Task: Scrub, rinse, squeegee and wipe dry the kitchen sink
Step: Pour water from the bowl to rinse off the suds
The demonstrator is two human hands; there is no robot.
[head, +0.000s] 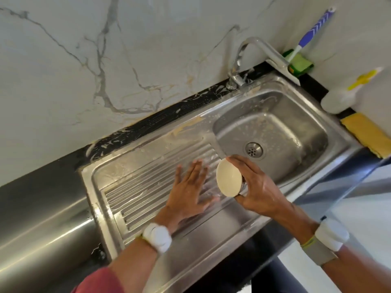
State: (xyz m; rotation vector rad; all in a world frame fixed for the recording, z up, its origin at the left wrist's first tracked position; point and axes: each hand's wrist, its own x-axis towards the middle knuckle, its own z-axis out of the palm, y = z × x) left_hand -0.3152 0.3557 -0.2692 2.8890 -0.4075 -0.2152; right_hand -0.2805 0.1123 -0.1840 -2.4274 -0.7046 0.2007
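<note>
The stainless steel sink [232,235] lies across the counter, its ribbed drainboard [148,185] on the left and its basin [281,132] with a drain [254,150] on the right. Soapy residue speckles the basin and the back rim. My left hand [190,191] lies flat with spread fingers on the wet ribs. My right hand [256,187] grips a small cream-coloured round cup [229,179], tipped on its side over the drainboard's right end, beside the basin's edge. The chrome tap [249,58] arches over the basin's back corner.
A blue-and-white brush [313,30] leans on the wall above a green sponge [300,63] at the back right. A white bottle with a yellow cap [342,96] and a yellow cloth [368,134] lie right of the basin. Black countertop [131,132] borders the marble wall.
</note>
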